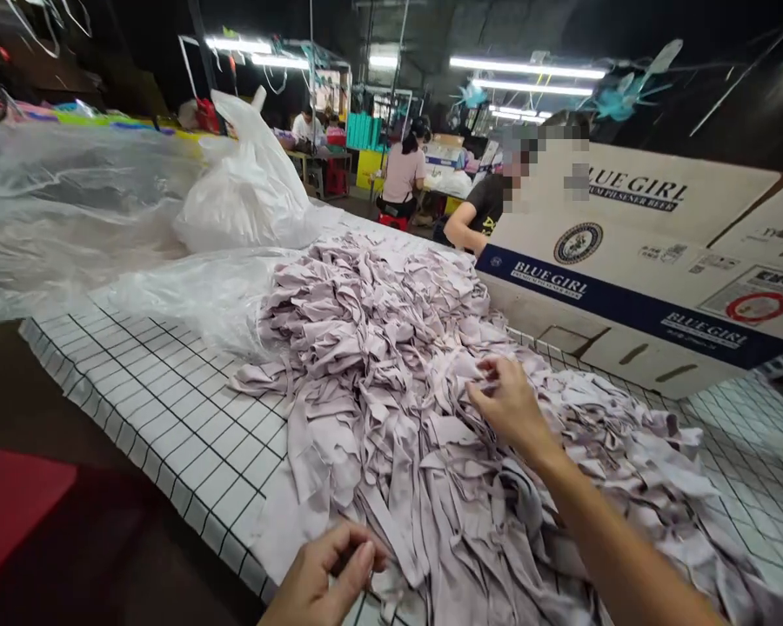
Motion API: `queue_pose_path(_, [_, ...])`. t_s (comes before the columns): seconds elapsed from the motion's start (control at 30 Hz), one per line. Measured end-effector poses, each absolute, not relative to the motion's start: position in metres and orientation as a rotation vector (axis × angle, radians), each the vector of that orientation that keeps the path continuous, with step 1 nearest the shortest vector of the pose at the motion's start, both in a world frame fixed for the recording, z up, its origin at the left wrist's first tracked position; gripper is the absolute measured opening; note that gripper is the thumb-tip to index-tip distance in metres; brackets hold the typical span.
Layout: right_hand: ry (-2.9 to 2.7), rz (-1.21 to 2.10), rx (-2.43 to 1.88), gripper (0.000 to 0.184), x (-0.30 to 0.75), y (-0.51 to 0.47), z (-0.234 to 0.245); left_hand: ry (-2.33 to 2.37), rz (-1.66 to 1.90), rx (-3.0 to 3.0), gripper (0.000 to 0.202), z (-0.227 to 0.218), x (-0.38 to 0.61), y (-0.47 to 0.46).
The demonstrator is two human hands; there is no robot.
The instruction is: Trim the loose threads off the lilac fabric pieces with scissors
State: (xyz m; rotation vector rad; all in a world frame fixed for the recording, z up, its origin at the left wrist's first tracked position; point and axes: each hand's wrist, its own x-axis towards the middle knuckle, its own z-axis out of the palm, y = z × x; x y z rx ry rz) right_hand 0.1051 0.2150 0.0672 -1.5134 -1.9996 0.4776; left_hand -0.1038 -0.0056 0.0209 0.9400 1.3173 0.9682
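A large heap of pale mauve fabric pieces (391,374) lies loosely piled on a table with a white, black-checked cover. My right hand (512,404) is over the right part of the heap, with its thumb and curled fingers apart. I see no piece gripped between them. At the front edge of the heap, my left hand (330,574) has its thumb and fingers pinched together beside the nearest fabric strips. Whatever is between these fingertips, if anything, is too small or hidden to tell.
A "Blue Girl" cardboard box (626,261) stands at the right behind the heap. Clear plastic bags (235,191) cover the table's left side. The checked tablecloth (189,417) shows at the front left. A person in a dark shirt (479,213) sits beyond the box, with others farther back.
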Motion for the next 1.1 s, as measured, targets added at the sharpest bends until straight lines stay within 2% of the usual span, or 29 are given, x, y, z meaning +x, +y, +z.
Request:
queue_pose_path(0.13, [-2.223,0.672,-1.647,0.021,0.159,0.108,0.042,1.258,0.808,1.069,0.045,0.024,-0.079,0.002])
queue_pose_path(0.23, [-2.280,0.811,-1.766,0.016,0.187,0.056,0.021,1.296,0.679,1.209,0.044,0.024,-0.058,0.009])
queue_pose_path(0.33, [-2.159,0.823,-1.820,0.006,0.207,0.034,0.012,1.430,0.606,1.400,0.039,0.022,-0.044,0.016])
queue_pose_path(0.57, [-2.046,0.654,-1.644,0.019,0.173,0.035,0.024,1.487,0.694,1.389,0.022,0.012,-0.025,0.022])
queue_pose_path(0.67, [-2.117,0.632,-1.533,0.029,0.143,0.063,0.020,1.283,0.668,1.112,0.029,0.011,-0.015,0.018])
queue_pose_path(0.8, [-2.104,0.623,-1.532,0.017,0.140,0.092,0.023,1.076,0.542,0.914,0.050,0.006,-0.008,0.008])
queue_pose_path(0.87, [-2.046,0.627,-1.545,0.018,0.157,0.093,0.032,1.021,0.500,0.839,0.057,0.001,-0.007,0.004])
queue_pose_path(1.0, [-1.927,0.607,-1.616,0.024,0.204,0.081,0.058,0.979,0.478,0.711,0.063,-0.005,-0.005,0.001])
queue_pose_path(1.1, [-1.837,0.522,-1.731,0.027,0.234,0.068,0.067,0.954,0.480,0.652,0.060,-0.005,-0.003,0.001])
